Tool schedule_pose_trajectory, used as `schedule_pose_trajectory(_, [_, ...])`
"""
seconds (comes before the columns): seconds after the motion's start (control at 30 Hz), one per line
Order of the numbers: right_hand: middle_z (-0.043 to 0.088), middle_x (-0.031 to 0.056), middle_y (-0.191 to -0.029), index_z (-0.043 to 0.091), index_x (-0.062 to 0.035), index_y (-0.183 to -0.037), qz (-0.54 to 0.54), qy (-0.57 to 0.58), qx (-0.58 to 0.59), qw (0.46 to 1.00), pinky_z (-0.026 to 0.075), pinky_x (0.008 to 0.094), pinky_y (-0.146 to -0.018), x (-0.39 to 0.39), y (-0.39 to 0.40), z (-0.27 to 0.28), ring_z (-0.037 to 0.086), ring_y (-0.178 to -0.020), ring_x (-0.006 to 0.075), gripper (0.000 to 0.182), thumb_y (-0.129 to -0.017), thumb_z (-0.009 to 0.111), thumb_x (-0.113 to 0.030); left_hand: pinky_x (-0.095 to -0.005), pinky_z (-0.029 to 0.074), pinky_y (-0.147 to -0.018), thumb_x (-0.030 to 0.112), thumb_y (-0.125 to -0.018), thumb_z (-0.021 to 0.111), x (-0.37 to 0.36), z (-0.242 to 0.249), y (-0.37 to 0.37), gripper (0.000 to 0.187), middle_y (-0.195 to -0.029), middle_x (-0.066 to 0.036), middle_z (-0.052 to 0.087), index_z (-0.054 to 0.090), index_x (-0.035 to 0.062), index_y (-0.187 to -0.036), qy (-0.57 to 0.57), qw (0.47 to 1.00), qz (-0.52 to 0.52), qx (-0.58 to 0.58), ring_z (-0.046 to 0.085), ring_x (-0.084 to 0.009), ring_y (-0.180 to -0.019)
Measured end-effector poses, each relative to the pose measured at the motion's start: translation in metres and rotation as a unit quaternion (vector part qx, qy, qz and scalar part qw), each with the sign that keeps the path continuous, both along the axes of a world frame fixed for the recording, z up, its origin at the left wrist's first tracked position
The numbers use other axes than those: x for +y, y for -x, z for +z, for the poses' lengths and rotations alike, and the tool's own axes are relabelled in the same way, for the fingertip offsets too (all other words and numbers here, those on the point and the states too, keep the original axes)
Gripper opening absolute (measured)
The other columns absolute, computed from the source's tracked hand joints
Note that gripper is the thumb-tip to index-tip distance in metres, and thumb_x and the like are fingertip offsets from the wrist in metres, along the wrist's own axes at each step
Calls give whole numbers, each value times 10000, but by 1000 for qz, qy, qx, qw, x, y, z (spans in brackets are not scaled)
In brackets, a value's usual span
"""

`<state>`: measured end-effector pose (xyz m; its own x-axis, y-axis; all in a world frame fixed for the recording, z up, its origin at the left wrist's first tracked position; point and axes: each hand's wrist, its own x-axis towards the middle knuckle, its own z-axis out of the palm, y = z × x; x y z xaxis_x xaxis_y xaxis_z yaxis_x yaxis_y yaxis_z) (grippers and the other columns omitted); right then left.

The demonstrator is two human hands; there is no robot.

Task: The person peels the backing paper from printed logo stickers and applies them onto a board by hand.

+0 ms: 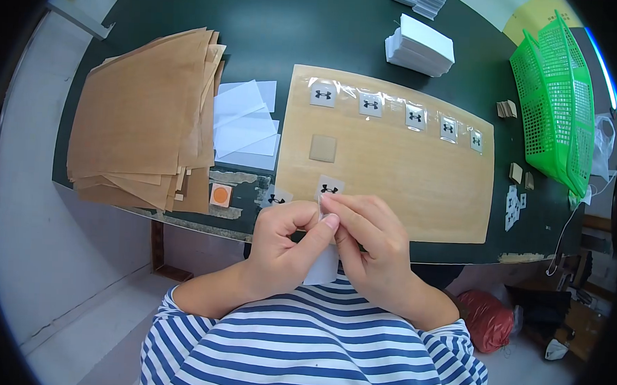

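Note:
Close to my chest, both hands meet with their fingertips pinched together. My left hand (286,236) is closed on a white paper slip (323,267) that hangs below the fingers. My right hand (372,236) pinches at the lower edge of a clear sticker with a black logo (330,186), just above the fingertips. Fingers hide where sticker and slip meet. Another logo sticker (276,197) lies left of my hands at the tan sheet's edge. On the tan sheet (405,190), a small tan square (323,148) sits below a row of several logo stickers (371,104).
Stacked brown paper sheets (140,109) cover the table's left side, beside white sheets (246,121) and a box with an orange dot (221,195). White card stacks (419,46) stand at the back. A green basket (553,100) and small pieces (513,208) lie right.

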<state>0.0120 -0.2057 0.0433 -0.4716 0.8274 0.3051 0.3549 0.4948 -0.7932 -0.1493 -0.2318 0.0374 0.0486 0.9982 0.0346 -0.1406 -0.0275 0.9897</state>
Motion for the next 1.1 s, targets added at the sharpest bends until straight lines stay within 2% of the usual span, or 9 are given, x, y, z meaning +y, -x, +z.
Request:
schedule_pose_trajectory(0.47, [668,151,-1175,707,15,-1214,0,26,2,1000,517,290,-779,-1,12,3,604,-962,249,375,-863,628,122,-224,359,-530,57,-982,602,-2,-2,8,299,-650,-38,550,570,43,-685,-25,999,17,17,406,-119,-562])
schedule_pose_trajectory(0.63, [680,144,-1120,712,17,-1184,10,7,16,1000,511,285,-771,3,14,3,605,-925,240,349,-849,663,104,-228,366,-536,55,-981,599,-2,2,8,306,-625,-28,533,576,36,-677,-25,999,40,23,406,-120,-554])
schedule_pose_trajectory(0.8, [704,125,-1030,717,38,-1074,24,46,20,998,516,283,-779,9,7,10,618,-855,238,219,-857,690,57,-222,425,-603,69,-979,623,-1,4,23,201,-726,-42,582,616,39,-780,48,999,-22,8,472,-119,-636])
schedule_pose_trajectory(0.93, [712,113,-1035,737,15,-1074,49,240,125,962,509,269,-777,15,-3,11,604,-793,225,245,-836,724,68,-224,476,-706,82,-972,668,8,8,17,55,-866,-61,603,631,52,-945,123,960,35,-251,525,-125,-762])
schedule_pose_trajectory(0.97, [712,113,-1035,737,15,-1074,49,240,125,961,509,269,-777,16,-3,10,604,-793,225,245,-836,724,68,-224,476,-706,82,-972,668,8,6,19,55,-866,-61,603,631,52,-945,124,959,36,-251,525,-125,-762])
schedule_pose_trajectory(1.1, [724,156,-1066,672,-4,-993,67,357,206,909,562,311,-861,18,-3,5,682,-941,276,76,-931,638,23,-226,495,-780,77,-956,707,6,-10,37,139,-948,-72,590,608,68,-1053,74,983,-94,-140,550,-136,-870])
